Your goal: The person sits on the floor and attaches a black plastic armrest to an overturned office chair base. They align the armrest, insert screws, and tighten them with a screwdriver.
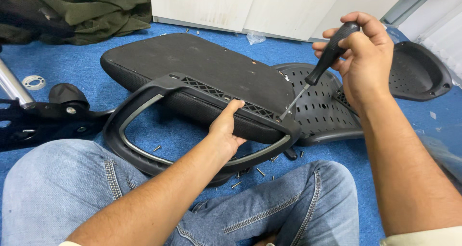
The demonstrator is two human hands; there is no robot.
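Blue carpet floor, pale cabinet panels along the far edge beyond both hands. Seat cushion: black, lying tilted on the carpet, directly ahead of the left hand. Armrest loop: dark plastic with a grey inner band, its latticed bracket lying against the cushion's near edge. Left hand: closed on that edge, thumb up on the bracket. Right hand: closed around the black handle of a screwdriver, shaft slanting down and left, tip at the bracket's end just right of the left hand. Perforated plastic shell: black, under the right hand, behind the cushion. Round black cover: right of the right hand. Loose screws: scattered on the carpet below the left hand, near the person's jeans. Chair base with caster: far left of the left hand. Olive clothing: heaped far left, at the back.
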